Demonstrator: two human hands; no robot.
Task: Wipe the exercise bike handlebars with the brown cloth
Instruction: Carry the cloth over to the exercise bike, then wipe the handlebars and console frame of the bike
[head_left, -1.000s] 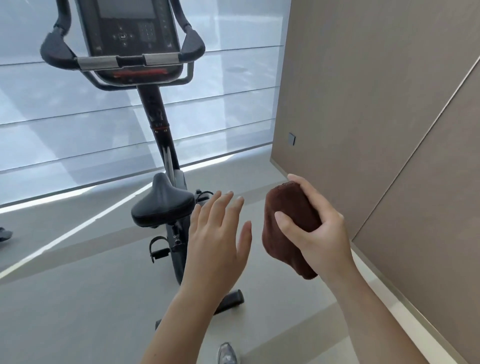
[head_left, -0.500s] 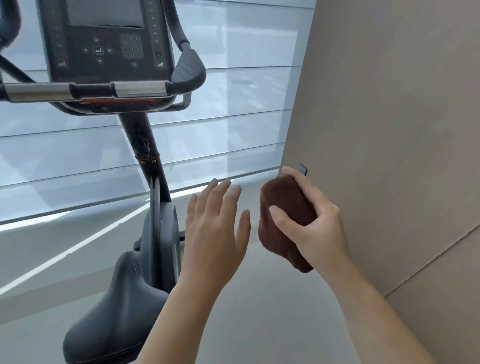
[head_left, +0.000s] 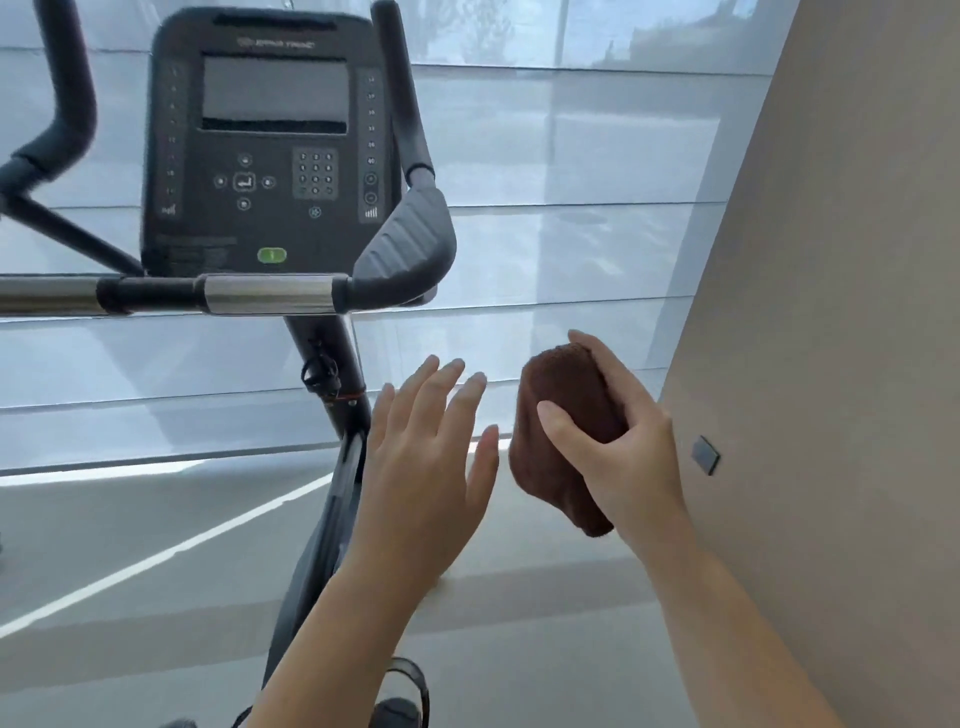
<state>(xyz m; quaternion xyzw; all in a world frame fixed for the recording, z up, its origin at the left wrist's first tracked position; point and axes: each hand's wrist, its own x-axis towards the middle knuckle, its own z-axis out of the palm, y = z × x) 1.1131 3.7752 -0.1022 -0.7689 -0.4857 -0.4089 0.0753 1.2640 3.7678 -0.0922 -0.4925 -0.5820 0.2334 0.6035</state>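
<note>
The exercise bike's handlebars run across the upper left: a chrome and black crossbar, a padded right grip and upright bars on both sides of the console. My right hand is shut on the bunched brown cloth, held in the air below and to the right of the padded grip, not touching the bike. My left hand hovers open beside the cloth, fingers spread, in front of the bike's column.
A beige wall with a small dark wall plate stands close on the right. A window with pale blinds fills the background. A pedal with a strap shows at the bottom edge, above the grey floor.
The view has closed in and tilted up: the handlebars and console now loom larger and nearer, the saddle has dropped out of sight. Both hands keep their pose, the cloth still gripped.
</note>
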